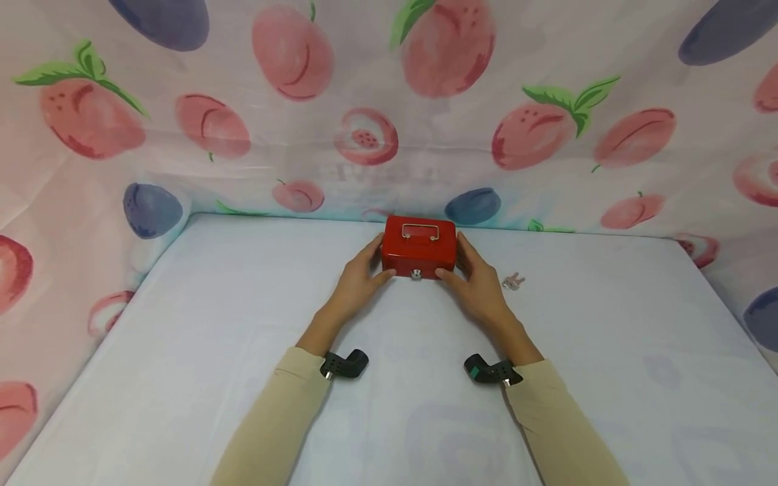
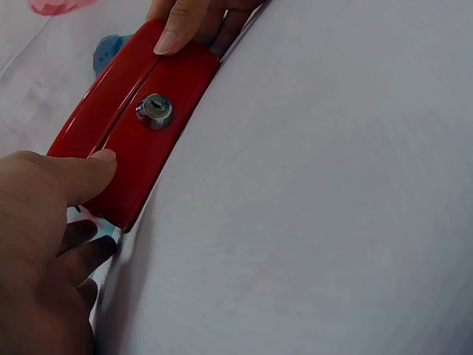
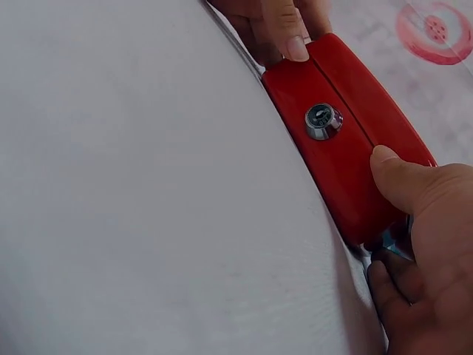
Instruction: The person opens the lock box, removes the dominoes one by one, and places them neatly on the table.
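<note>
A red metal cash box (image 1: 419, 251) with its lid down stands near the far edge of the table. A thin wire handle (image 1: 420, 231) lies on its lid, and a round silver lock (image 2: 154, 111) sits in its front face. My left hand (image 1: 355, 283) holds the box's left end, thumb on the front near the lid seam, fingers along the side. At the other end my right hand (image 1: 479, 283) grips it likewise, its thumb (image 3: 399, 177) on the front. In the right wrist view no key shows in the lock.
A small bunch of keys (image 1: 513, 281) lies on the white tabletop (image 1: 608, 324), just right of the right hand. Behind the table hangs a fruit-print cloth (image 1: 425, 162), close to the box's back. A black wrist camera (image 1: 344, 364) is strapped to each wrist.
</note>
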Motion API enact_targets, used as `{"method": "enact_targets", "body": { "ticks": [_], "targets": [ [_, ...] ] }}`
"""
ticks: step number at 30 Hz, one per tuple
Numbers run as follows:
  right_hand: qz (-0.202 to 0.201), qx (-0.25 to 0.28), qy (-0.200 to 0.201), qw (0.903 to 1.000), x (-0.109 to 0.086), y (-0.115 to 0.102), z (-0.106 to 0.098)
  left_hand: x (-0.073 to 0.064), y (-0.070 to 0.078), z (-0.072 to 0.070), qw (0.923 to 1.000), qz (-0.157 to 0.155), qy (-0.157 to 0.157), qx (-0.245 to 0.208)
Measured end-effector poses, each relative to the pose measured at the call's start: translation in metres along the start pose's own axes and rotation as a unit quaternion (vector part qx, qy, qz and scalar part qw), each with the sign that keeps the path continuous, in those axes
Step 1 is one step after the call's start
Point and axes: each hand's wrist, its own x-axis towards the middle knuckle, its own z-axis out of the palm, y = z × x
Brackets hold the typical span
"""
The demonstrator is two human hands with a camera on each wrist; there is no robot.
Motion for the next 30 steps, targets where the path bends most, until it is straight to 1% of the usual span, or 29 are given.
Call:
{"method": "enact_targets", "body": {
  "ticks": [4, 9, 13, 15, 18, 20, 22, 24, 26, 30],
  "targets": [
    [0.001, 0.001, 0.005, 1.0, -0.001, -0.001, 0.001, 0.0, 0.0, 0.001, 0.9997, 0.002, -0.015, 0.018],
    [0.012, 0.003, 0.017, 0.9998, -0.003, -0.003, 0.003, -0.001, 0.0, 0.002, 0.9991, 0.01, -0.014, 0.038],
    [0.001, 0.004, 0.021, 0.9998, -0.004, -0.006, 0.004, -0.003, 0.002, 0.002, 0.9987, 0.024, -0.011, 0.043],
    [-0.005, 0.006, 0.021, 0.9997, -0.005, -0.007, 0.004, -0.004, 0.002, 0.002, 0.9982, 0.032, -0.001, 0.051],
    [-0.01, 0.003, 0.02, 0.9997, -0.005, -0.009, 0.005, -0.005, 0.003, 0.001, 0.9974, 0.04, 0.023, 0.056],
    [-0.01, 0.0, 0.02, 0.9997, -0.005, -0.01, 0.005, -0.005, 0.004, 0.0, 0.9972, 0.04, 0.04, 0.05],
    [-0.009, -0.002, 0.02, 0.9998, -0.005, -0.01, 0.006, -0.006, 0.005, -0.001, 0.9973, 0.036, 0.05, 0.04],
    [-0.007, -0.002, 0.02, 0.9998, -0.005, -0.01, 0.006, -0.006, 0.005, -0.002, 0.9972, 0.036, 0.057, 0.032],
    [-0.005, -0.005, 0.02, 0.9998, -0.006, -0.01, 0.006, -0.006, 0.005, -0.003, 0.9973, 0.039, 0.059, 0.021],
    [0.001, -0.012, 0.018, 0.9998, -0.007, -0.011, 0.005, -0.006, 0.004, -0.003, 0.9968, 0.047, 0.063, 0.011]
  ]
}}
